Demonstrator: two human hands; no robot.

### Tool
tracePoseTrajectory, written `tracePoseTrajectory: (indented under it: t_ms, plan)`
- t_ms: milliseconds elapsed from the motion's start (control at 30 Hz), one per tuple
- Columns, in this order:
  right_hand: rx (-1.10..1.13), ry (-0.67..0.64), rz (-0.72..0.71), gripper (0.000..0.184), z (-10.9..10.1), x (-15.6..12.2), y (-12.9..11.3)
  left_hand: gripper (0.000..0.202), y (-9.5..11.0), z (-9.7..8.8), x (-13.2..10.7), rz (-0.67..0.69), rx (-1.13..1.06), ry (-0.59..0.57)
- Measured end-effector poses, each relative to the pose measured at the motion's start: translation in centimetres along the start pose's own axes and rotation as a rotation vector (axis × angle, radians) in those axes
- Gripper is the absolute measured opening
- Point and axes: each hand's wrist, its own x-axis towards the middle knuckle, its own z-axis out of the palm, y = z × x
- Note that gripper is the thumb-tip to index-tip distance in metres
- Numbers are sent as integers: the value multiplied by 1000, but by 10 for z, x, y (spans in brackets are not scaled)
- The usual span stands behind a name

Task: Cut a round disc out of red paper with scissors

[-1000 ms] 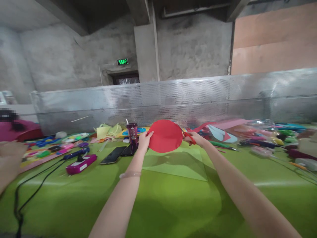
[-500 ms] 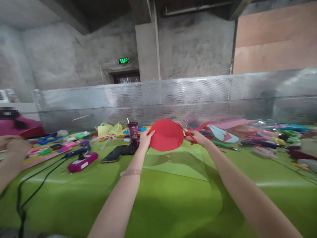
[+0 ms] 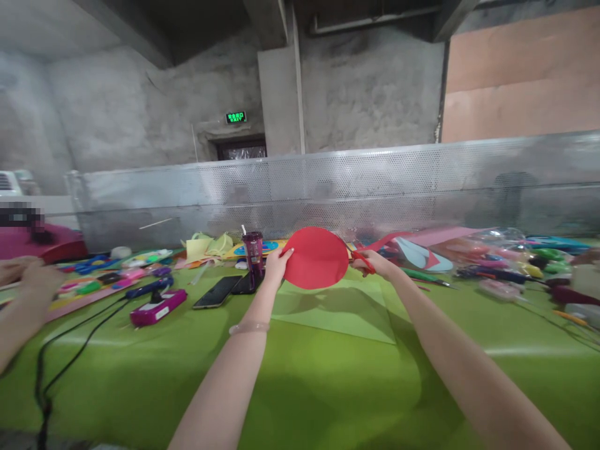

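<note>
A round piece of red paper (image 3: pixel 316 257) is held up above the table, its flat face toward me. My left hand (image 3: pixel 279 262) pinches its left edge, thumb in front. At the opposite edge, my right hand (image 3: pixel 372 264) is closed around red-handled scissors (image 3: pixel 364 261); their blades are mostly hidden beside or behind the paper's rim. Beneath the disc lies a sheet of light green paper (image 3: pixel 337 315), with a shadow falling across it.
Left of my hands stand a purple cup with a straw (image 3: pixel 254 250), a phone (image 3: pixel 218 292) and a magenta power strip (image 3: pixel 158 308) with black cables. Paper scraps (image 3: pixel 422 253) and craft supplies lie right. A co-worker's hand (image 3: pixel 40 278) is at far left. A perforated metal barrier (image 3: pixel 328 187) stands behind.
The view has shifted very slightly. Both hands keep their grip on the red paper and the scissors, with little visible movement.
</note>
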Motion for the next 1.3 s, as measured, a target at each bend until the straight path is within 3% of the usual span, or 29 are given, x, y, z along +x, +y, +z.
tracePoseTrajectory:
  t_ms: [1033,1300]
  plan:
    - [-118,29,-51,34,-3,7,12,31,-1,-2,0,-9,-5,-4]
    - [-157,17,-39,30,-5,6,12,33,-5,-1,2,-3,-2,14]
